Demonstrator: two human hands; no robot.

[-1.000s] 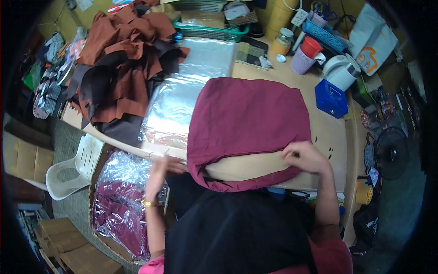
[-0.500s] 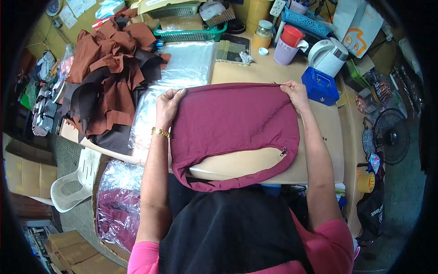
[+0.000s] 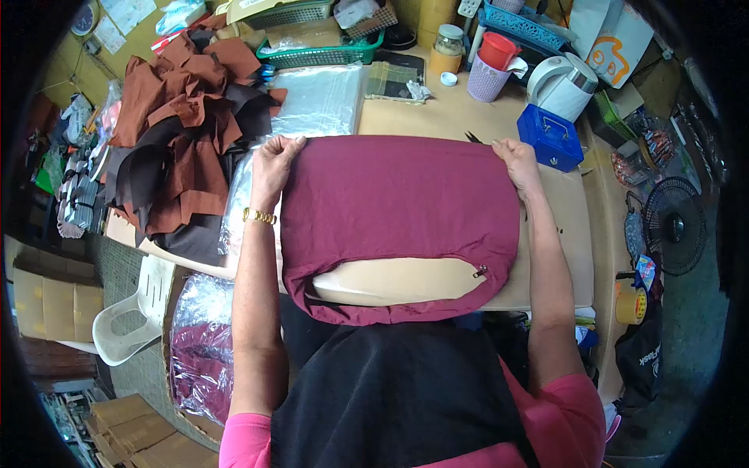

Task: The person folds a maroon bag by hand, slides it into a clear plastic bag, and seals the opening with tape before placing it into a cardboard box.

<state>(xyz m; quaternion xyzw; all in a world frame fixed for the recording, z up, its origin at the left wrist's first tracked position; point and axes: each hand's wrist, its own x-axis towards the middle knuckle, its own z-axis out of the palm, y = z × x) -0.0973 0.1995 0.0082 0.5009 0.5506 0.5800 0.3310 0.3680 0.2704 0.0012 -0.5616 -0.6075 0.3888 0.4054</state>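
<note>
A maroon fabric bag [image 3: 398,195] with a long curved strap loop lies spread over the table in front of me. My left hand [image 3: 275,165] pinches its upper left corner, a gold watch on the wrist. At the upper right corner, my right hand [image 3: 515,162] is closed on the cloth. A small zipper pull [image 3: 479,271] shows at the right end of the strap opening, where bare tabletop is visible through the loop. The bag is stretched fairly flat between both hands.
Brown and black fabric pieces [image 3: 175,132] are heaped at the left, beside clear plastic sleeves [image 3: 320,97]. A blue metal box [image 3: 550,137] and a white kettle [image 3: 563,86] stand at the right. Plastic-wrapped maroon goods [image 3: 201,343] sit in a box lower left.
My hands have moved farther apart, pulling the bag's top edge wider and straighter. The diagonal creases at its right side have smoothed out.
</note>
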